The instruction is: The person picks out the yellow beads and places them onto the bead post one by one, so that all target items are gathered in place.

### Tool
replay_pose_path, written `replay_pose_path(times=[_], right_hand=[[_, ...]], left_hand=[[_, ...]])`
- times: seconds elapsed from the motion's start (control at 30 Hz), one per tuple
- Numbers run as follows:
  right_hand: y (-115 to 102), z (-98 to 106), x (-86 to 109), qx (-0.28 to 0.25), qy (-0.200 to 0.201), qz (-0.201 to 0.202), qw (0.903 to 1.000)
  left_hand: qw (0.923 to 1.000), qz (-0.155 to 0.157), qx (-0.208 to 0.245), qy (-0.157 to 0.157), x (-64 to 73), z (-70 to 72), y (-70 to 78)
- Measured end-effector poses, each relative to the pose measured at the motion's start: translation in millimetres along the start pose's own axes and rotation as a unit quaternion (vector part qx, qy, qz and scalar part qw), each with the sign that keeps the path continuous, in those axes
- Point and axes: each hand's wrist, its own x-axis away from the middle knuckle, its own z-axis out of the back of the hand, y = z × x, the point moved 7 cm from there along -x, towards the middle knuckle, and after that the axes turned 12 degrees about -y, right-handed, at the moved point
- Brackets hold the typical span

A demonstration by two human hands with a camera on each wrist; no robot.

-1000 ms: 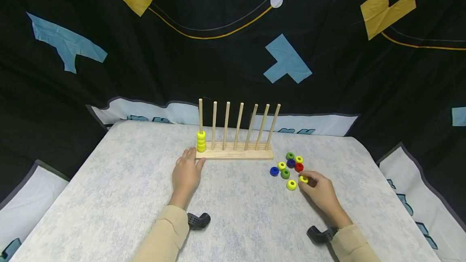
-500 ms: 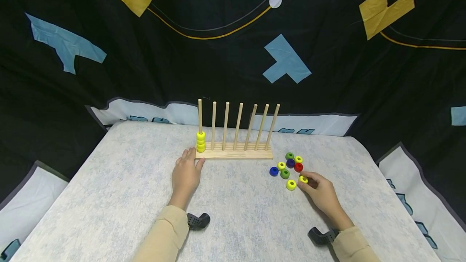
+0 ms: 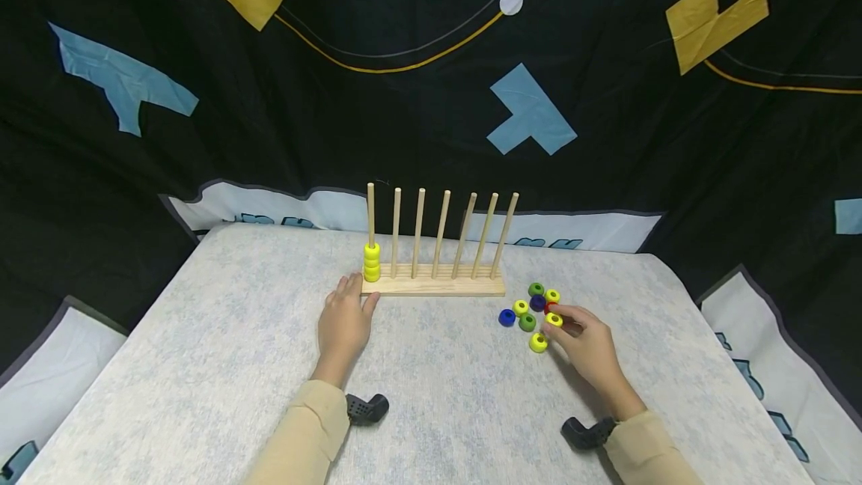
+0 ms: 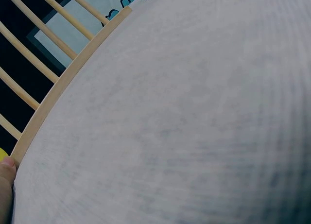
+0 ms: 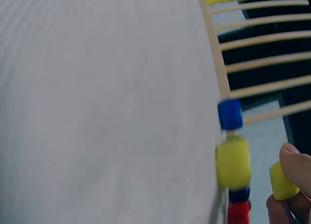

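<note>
A wooden peg rack [image 3: 434, 288] with a row of upright pegs stands on the table. Several yellow beads [image 3: 372, 263] are stacked on its leftmost peg. My left hand [image 3: 345, 324] holds the rack's left end, thumb against the front edge; the left wrist view shows just a thumb tip at that corner. Between thumb and fingers of my right hand [image 3: 591, 343] is a yellow bead [image 3: 554, 319], pinched a little above the table, its hole facing up. Under and beside it lie loose beads: blue [image 3: 507, 317], green [image 3: 527, 322], yellow [image 3: 538, 343] and a partly hidden red one [image 3: 548, 307].
More loose beads lie behind, among them a green [image 3: 536, 289], a dark blue [image 3: 537, 303] and two yellow ones. A pale patterned cloth covers the table [image 3: 444, 388]. Beyond its back edge hangs a black curtain [image 3: 377, 126] with coloured shapes.
My right hand, with the yellow bead pinched in it, has risen slightly and moved left and away from me, now partly covering the red bead. My left hand stays at the rack.
</note>
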Motion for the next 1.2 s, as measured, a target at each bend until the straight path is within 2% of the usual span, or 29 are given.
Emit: replay_pose_path(times=[0.13, 0.6, 0.83, 1.03, 1.2], right_hand=[[-14.3, -8.5, -5.6, -0.028, -0.024, 0.004, 0.9993], [-70.5, -39.7, -24.7, -0.066, -0.063, 0.070, 0.9934], [-99.0, -50.9, -33.9, -0.063, -0.079, 0.105, 0.9894], [-121.5, -50.9, -47.6, -0.050, -0.088, 0.107, 0.9891], [-139.4, -43.3, -61.9, -0.038, -0.086, 0.126, 0.9876]], left_hand=[[1.0000, -0.001, 0.001, -0.004, 0.0, -0.1, -0.4], [1.0000, 0.000, 0.002, 0.001, -0.2, -0.6, -0.2], [1.0000, -0.003, 0.002, 0.000, -1.1, -1.1, -0.3], [1.0000, -0.002, 0.002, -0.002, -0.7, -1.0, -0.4], [1.0000, 0.002, 0.000, -0.002, -0.2, -0.7, -0.5]])
